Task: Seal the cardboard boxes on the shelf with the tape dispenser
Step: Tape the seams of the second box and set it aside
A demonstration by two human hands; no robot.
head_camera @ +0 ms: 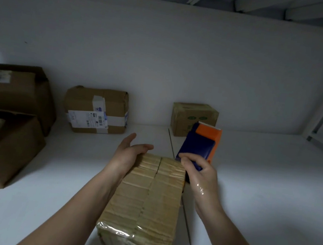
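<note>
boxes: five on the shelf [249,180], yours the taped box [149,196]
left hand [128,154]: your fingers open, resting on it
right hand [199,173]: gripping the one tape dispenser [200,144]

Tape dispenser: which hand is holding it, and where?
The right hand grips the tape dispenser by its blue lower end. The left hand only rests open on the taped box.

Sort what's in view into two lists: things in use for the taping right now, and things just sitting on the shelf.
In use:
- tape-wrapped box, steadied by the left hand
- tape dispenser, gripped in the right hand

Sitting by:
- labelled box at the back
- small box behind the dispenser
- two large boxes at left
</note>
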